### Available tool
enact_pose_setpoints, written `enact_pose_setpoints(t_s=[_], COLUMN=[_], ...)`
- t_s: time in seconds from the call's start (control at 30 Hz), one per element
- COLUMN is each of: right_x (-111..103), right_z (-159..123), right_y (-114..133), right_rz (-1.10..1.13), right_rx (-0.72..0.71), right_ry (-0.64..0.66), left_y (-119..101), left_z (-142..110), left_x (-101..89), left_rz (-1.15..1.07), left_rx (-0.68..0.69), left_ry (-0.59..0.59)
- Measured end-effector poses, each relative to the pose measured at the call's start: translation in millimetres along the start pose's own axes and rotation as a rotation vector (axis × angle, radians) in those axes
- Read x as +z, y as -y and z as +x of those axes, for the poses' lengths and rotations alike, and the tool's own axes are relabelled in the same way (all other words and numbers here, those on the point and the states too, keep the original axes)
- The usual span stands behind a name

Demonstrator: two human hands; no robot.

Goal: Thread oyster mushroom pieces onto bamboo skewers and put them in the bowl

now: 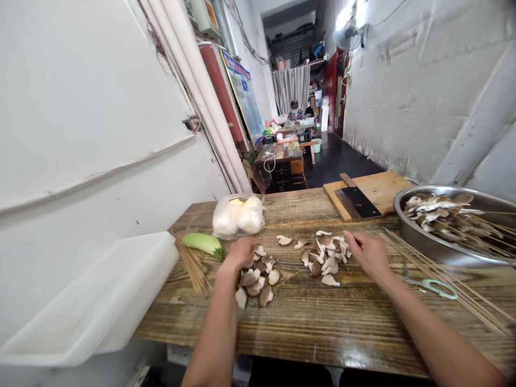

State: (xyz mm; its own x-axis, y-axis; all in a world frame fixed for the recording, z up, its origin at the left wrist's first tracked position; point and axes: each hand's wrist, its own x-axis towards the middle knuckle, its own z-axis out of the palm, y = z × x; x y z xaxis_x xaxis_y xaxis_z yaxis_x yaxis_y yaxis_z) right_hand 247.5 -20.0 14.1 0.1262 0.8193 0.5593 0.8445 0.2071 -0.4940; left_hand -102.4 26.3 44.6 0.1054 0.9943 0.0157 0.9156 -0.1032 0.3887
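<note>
My left hand (242, 252) is at the far left edge of a pile of oyster mushroom pieces (253, 289). Its fingers bend over the pile and are mostly hidden behind the back of the hand. At the right side of a second mushroom pile (329, 263), my right hand (367, 251) is closed, thumb and fingers pressed together. What lies between those fingertips, if anything, I cannot make out. Both piles rest on a wooden table (290, 328). Scissors (437, 287) with pale green handles and long wooden skewers (455, 290) lie right of my right hand.
A steel basin (427, 252) holds mushrooms on skewers. A cleaver (358, 203) lies on a cutting board (387, 188). Left are a bagged white item (237, 216), a green gourd-like vegetable (201, 243), more skewers (194, 269) and white trays (92, 301). A person (295, 112) sits far back.
</note>
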Motion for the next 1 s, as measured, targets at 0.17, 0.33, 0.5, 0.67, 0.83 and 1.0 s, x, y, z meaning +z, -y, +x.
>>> enact_pose_setpoints(t_s=[0.17,0.33,0.5,0.67,0.83,1.0], right_x=[5,6,8,14,20,30], right_z=[-3,-8,-20,-27,-25,-26], right_y=[1,8,32,49,47,47], right_rz=[0.019,0.126,0.454,0.706,0.835,1.047], right_rx=[-0.068,-0.129,-0.13,0.08,0.221,0.448], right_ry=[-0.009,0.022,0.127,0.298,0.303,0.29], left_y=[-3,1,-41,-109,-134,-138], left_z=[7,7,-4,-19,-17,-17], left_x=[16.4,14.7,18.7,32.7,48.9,70.6], left_rz=[0.19,0.006,-0.549,-0.824,-0.882,-0.969], left_rx=[0.049,0.087,0.131,0.248,0.263,0.154], left_ry=[0.126,-0.014,-0.145,0.186,0.249,0.122])
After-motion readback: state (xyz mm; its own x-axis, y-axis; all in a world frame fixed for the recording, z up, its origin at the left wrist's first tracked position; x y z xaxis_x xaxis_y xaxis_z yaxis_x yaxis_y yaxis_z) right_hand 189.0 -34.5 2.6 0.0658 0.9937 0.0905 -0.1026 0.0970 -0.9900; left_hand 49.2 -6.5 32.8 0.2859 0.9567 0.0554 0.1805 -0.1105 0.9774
